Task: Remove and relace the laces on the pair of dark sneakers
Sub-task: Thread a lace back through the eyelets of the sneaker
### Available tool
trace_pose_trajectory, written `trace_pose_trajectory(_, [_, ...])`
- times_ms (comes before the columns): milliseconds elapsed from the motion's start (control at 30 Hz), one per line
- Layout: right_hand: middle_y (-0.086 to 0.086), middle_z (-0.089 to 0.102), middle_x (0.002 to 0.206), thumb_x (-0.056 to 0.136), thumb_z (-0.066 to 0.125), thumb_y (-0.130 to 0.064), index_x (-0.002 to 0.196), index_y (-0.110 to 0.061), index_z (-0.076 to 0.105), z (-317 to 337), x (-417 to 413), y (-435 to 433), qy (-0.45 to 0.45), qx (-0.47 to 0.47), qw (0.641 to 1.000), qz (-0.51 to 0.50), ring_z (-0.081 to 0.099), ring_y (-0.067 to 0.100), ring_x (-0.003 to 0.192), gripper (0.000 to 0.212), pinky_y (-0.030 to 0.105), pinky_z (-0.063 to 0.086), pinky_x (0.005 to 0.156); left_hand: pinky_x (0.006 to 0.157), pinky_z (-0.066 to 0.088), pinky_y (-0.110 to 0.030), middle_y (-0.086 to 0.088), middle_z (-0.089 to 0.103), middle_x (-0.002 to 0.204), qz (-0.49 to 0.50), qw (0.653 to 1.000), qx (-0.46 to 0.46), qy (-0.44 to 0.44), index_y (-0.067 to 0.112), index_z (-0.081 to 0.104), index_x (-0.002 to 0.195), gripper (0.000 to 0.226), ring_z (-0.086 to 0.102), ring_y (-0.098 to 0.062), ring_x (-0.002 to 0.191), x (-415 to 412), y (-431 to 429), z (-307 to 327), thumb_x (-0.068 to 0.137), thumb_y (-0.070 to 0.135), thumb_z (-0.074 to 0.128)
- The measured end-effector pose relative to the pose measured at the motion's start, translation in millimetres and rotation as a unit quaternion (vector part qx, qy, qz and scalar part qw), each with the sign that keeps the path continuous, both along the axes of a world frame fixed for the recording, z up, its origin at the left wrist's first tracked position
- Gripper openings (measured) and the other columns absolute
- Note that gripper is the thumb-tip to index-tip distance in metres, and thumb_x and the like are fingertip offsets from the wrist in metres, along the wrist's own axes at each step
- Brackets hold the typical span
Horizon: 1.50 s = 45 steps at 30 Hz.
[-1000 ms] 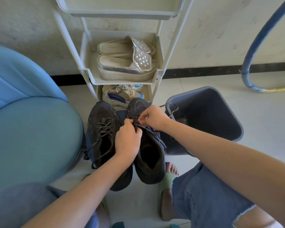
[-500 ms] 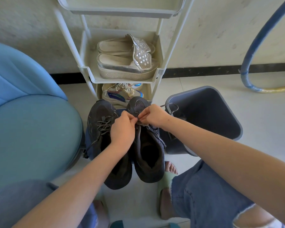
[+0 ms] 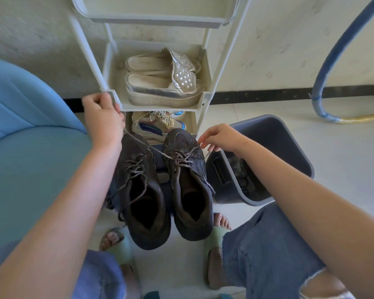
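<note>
Dark grey lace (image 3: pixel 148 146) runs taut from the lower eyelets of the right-hand sneaker (image 3: pixel 189 190) up and leftward to your left hand (image 3: pixel 102 118), which is raised beside the front corner of the white shoe rack (image 3: pixel 160 108). The fingers (image 3: pixel 95 102) of that hand are curled into a fist round the lace end. Your right hand (image 3: pixel 222 138) sits just beside the toe of the same sneaker, its fingers (image 3: pixel 206 139) pinched narrowly on the other strand of lace, close above the eyelets. Both sneakers stand side by side on the floor between your feet, toes toward the rack. The left-hand sneaker (image 3: pixel 142 203) is laced, with loose ends trailing over its opening, and neither hand touches it. A grey bin (image 3: pixel 289 147) stands just right of the pair, and a blue chair (image 3: pixel 30 165) is at your left.
</note>
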State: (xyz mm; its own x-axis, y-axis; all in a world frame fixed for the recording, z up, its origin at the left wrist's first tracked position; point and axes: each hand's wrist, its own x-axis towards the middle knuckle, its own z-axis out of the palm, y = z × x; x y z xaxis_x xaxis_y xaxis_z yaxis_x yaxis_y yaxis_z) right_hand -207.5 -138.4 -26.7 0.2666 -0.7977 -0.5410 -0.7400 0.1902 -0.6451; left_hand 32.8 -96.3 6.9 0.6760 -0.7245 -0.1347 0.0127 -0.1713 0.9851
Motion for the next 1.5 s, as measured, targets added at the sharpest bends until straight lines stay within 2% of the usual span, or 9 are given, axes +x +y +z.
trace_pose_trajectory(267, [0.006, 0.068, 0.093, 0.09, 0.059, -0.006, 0.101, -0.005, 0.069, 3, 7, 3, 0.049, -0.022, 0.996, 0.075, 0.061, 0.015, 0.08, 0.015, 0.021, 0.047, 0.073, 0.075, 0.044, -0.035, -0.006, 0.065, 0.088, -0.495, 0.748, 0.304, -0.32, 0.013, 0.065, 0.088, 0.035, 0.059, -0.023, 0.083, -49, 33, -31, 0.087, 0.047, 0.06])
trace_pose_trajectory(567, [0.013, 0.067, 0.067, 0.096, 0.054, -0.034, 0.083, 0.002, 0.061, -6, 26, 22, 0.101, 0.121, 0.983, 0.096, 0.062, 0.018, 0.051, 0.039, 0.022, 0.053, 0.049, 0.065, 0.04, -0.027, -0.002, 0.068, 0.079, -0.434, 0.775, 0.329, -0.323, 0.013, 0.074, 0.09, 0.025, 0.058, -0.016, 0.071, -42, 22, -35, 0.092, 0.032, 0.058])
trace_pose_trajectory(700, [0.01, 0.066, 0.065, 0.094, 0.057, -0.035, 0.081, -0.002, 0.06, -15, 38, 29, 0.142, 0.076, 0.981, 0.105, 0.066, 0.019, 0.054, 0.036, 0.025, 0.057, 0.054, 0.056, 0.034, -0.028, -0.002, 0.061, 0.076, -0.306, 0.873, 0.19, -0.328, 0.013, 0.064, 0.085, 0.028, 0.047, -0.014, 0.058, -29, 17, -12, 0.098, 0.029, 0.045])
trace_pose_trajectory(833, [0.017, 0.069, 0.075, 0.092, 0.061, -0.021, 0.088, 0.004, 0.063, -8, 35, 22, 0.108, 0.13, 0.984, 0.056, 0.068, 0.023, 0.058, 0.026, 0.029, 0.059, 0.053, 0.06, 0.039, -0.025, 0.003, 0.058, 0.08, -0.128, 0.988, 0.09, -0.015, 0.019, 0.043, 0.078, 0.031, 0.06, -0.01, 0.079, -13, 7, 9, 0.104, 0.028, 0.03])
trace_pose_trajectory(967, [0.018, 0.07, 0.075, 0.092, 0.063, -0.03, 0.081, 0.005, 0.063, -2, 29, 20, 0.11, 0.161, 0.98, 0.042, 0.068, 0.022, 0.055, 0.037, 0.031, 0.06, 0.056, 0.055, 0.056, -0.029, -0.001, 0.056, 0.051, -0.026, 0.92, 0.05, 0.389, 0.012, 0.041, 0.081, 0.028, 0.062, -0.011, 0.049, -32, 14, 13, 0.105, 0.023, 0.03])
trace_pose_trajectory(1067, [0.019, 0.069, 0.076, 0.091, 0.062, -0.038, 0.084, 0.006, 0.062, -1, 26, 20, 0.113, 0.183, 0.976, 0.041, 0.069, 0.023, 0.055, 0.045, 0.033, 0.06, 0.058, 0.041, 0.036, -0.022, -0.003, 0.049, 0.065, -0.169, 0.972, 0.158, 0.049, 0.012, 0.044, 0.087, 0.025, 0.044, -0.009, 0.042, -40, 15, 2, 0.103, 0.026, 0.032])
trace_pose_trajectory(1200, [0.015, 0.067, 0.078, 0.095, 0.057, -0.035, 0.095, 0.006, 0.059, -1, 26, 20, 0.098, 0.179, 0.978, 0.05, 0.069, 0.025, 0.061, 0.041, 0.034, 0.06, 0.059, 0.063, 0.036, -0.03, -0.002, 0.059, 0.092, -0.269, 0.867, 0.215, -0.36, 0.013, 0.043, 0.118, 0.035, 0.055, -0.025, 0.079, -38, 19, -12, 0.093, 0.036, 0.053])
trace_pose_trajectory(1300, [0.015, 0.067, 0.074, 0.1, 0.047, -0.032, 0.097, 0.009, 0.06, 0, 27, 20, 0.089, 0.181, 0.979, 0.034, 0.068, 0.025, 0.059, 0.043, 0.033, 0.06, 0.058, 0.073, 0.043, -0.031, -0.003, 0.065, 0.107, -0.397, 0.774, 0.295, -0.396, 0.018, 0.055, 0.118, 0.037, 0.061, -0.025, 0.096, -42, 25, -27, 0.087, 0.037, 0.063])
trace_pose_trajectory(1500, [0.016, 0.067, 0.081, 0.096, 0.056, -0.03, 0.094, 0.007, 0.059, 1, 26, 21, 0.079, 0.189, 0.977, 0.056, 0.069, 0.026, 0.065, 0.037, 0.033, 0.06, 0.059, 0.08, 0.049, -0.036, -0.008, 0.067, 0.093, -0.444, 0.763, 0.335, -0.33, 0.007, 0.065, 0.095, 0.038, 0.062, -0.027, 0.092, -53, 28, -44, 0.089, 0.044, 0.059])
